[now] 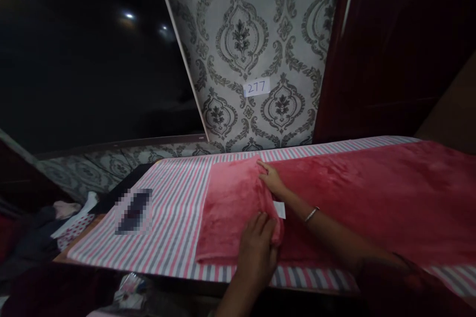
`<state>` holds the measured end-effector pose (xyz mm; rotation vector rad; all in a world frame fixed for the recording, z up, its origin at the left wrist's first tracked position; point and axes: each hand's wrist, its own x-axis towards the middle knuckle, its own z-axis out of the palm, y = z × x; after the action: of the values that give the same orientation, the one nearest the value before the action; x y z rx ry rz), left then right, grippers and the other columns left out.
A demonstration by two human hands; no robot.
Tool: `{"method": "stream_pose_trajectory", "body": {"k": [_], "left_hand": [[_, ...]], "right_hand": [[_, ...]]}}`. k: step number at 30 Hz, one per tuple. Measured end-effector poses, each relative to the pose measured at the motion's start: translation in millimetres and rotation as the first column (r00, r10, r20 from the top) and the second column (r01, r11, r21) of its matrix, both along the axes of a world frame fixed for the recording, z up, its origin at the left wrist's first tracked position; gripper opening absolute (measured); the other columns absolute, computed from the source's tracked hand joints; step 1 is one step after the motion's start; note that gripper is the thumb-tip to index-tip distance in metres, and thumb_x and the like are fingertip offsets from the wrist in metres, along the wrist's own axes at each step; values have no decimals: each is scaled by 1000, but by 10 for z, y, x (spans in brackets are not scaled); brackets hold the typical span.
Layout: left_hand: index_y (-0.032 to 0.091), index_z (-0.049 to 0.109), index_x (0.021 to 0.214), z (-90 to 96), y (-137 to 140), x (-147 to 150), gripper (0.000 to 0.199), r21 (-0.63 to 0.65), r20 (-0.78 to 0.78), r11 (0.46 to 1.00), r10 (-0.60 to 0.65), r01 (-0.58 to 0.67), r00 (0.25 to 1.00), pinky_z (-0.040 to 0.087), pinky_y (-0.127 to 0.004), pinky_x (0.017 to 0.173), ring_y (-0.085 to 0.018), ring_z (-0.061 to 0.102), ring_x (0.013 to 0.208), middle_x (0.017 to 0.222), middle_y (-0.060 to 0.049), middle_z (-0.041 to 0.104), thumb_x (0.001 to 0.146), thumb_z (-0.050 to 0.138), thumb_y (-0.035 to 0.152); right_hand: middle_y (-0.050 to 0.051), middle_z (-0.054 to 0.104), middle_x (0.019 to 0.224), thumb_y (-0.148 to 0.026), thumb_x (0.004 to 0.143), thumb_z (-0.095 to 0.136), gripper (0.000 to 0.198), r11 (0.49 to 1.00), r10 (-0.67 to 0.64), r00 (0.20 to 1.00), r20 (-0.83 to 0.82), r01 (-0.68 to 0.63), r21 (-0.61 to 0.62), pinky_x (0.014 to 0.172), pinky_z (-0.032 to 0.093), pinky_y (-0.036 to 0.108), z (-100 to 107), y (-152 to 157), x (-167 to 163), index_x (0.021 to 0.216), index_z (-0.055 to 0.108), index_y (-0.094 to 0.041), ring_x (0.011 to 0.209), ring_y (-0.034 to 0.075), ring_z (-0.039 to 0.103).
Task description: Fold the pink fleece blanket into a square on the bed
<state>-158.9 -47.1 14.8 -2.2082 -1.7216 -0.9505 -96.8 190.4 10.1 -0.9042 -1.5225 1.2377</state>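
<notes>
A plush red blanket (230,198) lies lengthwise on a striped cloth, its left end folded back over itself in a flat panel. My left hand (258,242) rests at the near part of the folded edge, fingers curled over the fabric. At the far corner of that same edge, my right hand (271,178) grips the blanket between thumb and fingers; a bangle circles this wrist. Between the two hands a white label (279,209) sticks out from the fold. The undersides of my left fingers are hidden.
Pink, grey and white stripes mark the cloth (167,208) under the blanket. A dark blurred-out item (134,212) lies on its left part. A large screen (92,59) hangs on the patterned wall, near a paper reading 277 (256,87). Clothes (29,237) are piled at left.
</notes>
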Motion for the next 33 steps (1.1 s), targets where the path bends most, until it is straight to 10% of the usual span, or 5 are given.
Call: {"method": "stream_pose_trajectory", "body": {"k": [6,33], "left_hand": [[17,68,125,-180,41,155,66,-222,-28,974,29,-35,999,49,-54,110,-32,60,126,133,-12,67,63,52,4],[17,63,132,-250,91,332,61,-188,-86,982,-24,7,996,44,-55,114,-32,54,133,140,-14,62,72,57,7]], "right_hand": [[10,65,136,-16,71,60,66,999,26,992,122,-30,32,109,46,40,-253,14,154,137,63,-15,121,25,63],[11,66,135,-13,73,56,59,988,-112,987,117,97,120,116,39,39,-344,153,419,131,66,-13,127,24,60]]}}
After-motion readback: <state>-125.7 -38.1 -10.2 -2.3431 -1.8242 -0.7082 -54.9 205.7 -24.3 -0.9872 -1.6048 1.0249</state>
